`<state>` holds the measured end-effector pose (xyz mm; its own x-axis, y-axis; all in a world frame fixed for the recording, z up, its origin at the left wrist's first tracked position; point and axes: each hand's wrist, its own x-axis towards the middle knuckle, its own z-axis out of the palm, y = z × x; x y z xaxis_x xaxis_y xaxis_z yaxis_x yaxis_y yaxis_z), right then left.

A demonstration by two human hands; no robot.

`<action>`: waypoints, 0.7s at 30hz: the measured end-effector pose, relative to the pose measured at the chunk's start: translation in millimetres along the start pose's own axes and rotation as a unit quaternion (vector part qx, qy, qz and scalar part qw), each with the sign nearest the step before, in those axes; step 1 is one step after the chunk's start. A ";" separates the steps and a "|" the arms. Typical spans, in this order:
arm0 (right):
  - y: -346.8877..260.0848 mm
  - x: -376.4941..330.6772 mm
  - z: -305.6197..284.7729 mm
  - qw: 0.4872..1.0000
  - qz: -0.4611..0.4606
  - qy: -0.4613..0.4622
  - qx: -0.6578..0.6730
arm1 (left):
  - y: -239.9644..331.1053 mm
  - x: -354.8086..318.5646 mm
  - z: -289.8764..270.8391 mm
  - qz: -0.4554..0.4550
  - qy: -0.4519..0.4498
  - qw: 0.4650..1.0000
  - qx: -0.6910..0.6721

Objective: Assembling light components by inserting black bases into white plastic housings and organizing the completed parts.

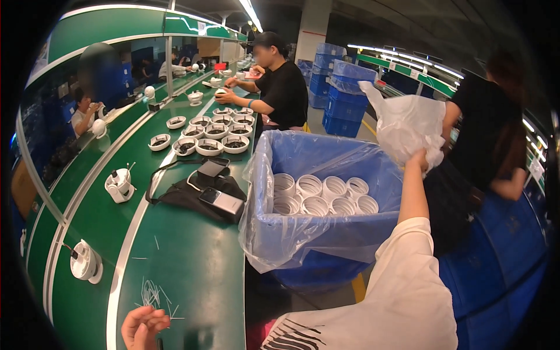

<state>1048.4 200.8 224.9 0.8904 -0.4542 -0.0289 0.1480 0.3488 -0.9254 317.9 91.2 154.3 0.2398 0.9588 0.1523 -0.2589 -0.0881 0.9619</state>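
My right arm reaches out over the right edge of a blue crate [326, 224] lined with clear plastic. In my right hand [417, 160], closed on it, a crumpled white plastic bag [408, 119] is held up in the air. White ring-shaped plastic parts [309, 186] with ridged insides stand in rows in the crate. My left hand [143, 328] is low over the green bench, fingers loosely bent and thumb apart, with nothing visible in it. Just beyond its fingertips lies a loose pile of thin white strips [151, 293].
The green bench [192, 262] carries a black bag [192, 195] with a grey device, several round white housings [216, 129] and white camera-like units [119, 185]. A co-worker [283, 87] works farther along it. Another person [484, 128] stands close at right, by stacked blue crates [496, 262].
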 end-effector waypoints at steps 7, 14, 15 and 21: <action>2.3 12.4 -31.0 0.987 0.099 0.013 -0.127 | -5.1 4.6 -10.4 -0.061 0.022 0.998 -0.010; 28.2 37.3 -15.2 0.993 0.025 0.053 -0.106 | -3.1 4.9 -6.0 -0.097 0.041 0.994 0.009; 32.7 39.7 -15.5 0.993 0.025 0.053 -0.107 | -3.5 4.2 -7.2 -0.094 0.033 0.995 0.005; 44.2 45.4 -18.9 0.988 -0.010 0.089 -0.124 | -2.5 4.7 -12.5 -0.106 0.043 0.993 0.009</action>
<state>1087.3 180.1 175.5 0.7948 -0.6044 -0.0549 0.0357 0.1370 -0.9899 308.0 99.4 149.8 0.2060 0.9758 -0.0736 -0.1940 0.1144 0.9743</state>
